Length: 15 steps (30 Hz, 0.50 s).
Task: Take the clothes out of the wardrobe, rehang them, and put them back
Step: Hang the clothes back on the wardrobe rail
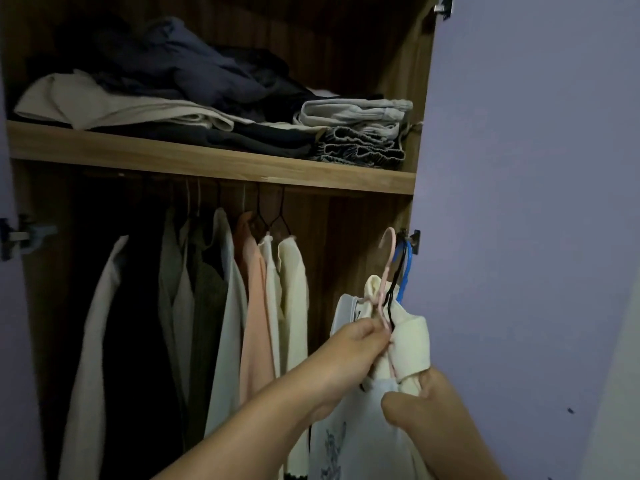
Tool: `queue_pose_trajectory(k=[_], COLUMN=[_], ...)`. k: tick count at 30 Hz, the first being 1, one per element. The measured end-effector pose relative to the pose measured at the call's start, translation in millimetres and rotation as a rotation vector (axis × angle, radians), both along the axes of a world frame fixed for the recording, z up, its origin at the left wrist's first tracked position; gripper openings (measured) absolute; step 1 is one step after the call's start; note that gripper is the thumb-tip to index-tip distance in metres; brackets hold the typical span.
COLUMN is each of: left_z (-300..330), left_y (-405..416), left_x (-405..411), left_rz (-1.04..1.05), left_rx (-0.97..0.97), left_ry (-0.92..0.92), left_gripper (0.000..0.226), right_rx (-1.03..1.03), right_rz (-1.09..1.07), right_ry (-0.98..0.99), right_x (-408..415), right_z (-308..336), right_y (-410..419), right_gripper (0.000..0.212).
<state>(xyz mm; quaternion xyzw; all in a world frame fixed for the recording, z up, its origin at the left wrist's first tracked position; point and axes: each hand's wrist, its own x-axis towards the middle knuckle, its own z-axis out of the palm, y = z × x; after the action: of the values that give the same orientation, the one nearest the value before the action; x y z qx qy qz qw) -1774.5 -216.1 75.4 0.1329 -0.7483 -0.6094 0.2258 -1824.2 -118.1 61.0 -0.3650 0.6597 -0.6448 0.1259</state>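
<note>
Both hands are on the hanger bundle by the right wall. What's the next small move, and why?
Probably lift the pink hanger toward the rail. The left hand pinches its neck, the right hand holds the cream garment, and its hook is below the rail, with free space right of the hanging clothes.

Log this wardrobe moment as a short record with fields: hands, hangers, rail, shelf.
left hand: left hand pinches the pink hanger at its neck
right hand: right hand grips the cream garment from below
hangers: black hanger and blue hanger bunched beside the pink one, near the right wardrobe wall
rail: peach top and cream tops hang among darker clothes
shelf: folded clothes stacked on the wooden shelf
</note>
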Motion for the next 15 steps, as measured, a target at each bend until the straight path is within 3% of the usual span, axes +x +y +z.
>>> queue_pose_trajectory(k=[6, 15], left_z=[5.5, 18.3], left_y=[-53.2, -159.5], left_x=[-74.8, -131.9], left_rz=[0.080, 0.214], left_rx=[-0.054, -0.188], left_ry=[-0.028, -0.076], left_gripper=[0.023, 0.028], right_rx=[0.051, 0.125], right_rz=[0.042, 0.313], right_ry=[0.026, 0.000], right_x=[-81.2, -164.5], right_z=[3.6, 10.0], right_y=[-61.2, -182.6], right_gripper=[0.044, 0.020])
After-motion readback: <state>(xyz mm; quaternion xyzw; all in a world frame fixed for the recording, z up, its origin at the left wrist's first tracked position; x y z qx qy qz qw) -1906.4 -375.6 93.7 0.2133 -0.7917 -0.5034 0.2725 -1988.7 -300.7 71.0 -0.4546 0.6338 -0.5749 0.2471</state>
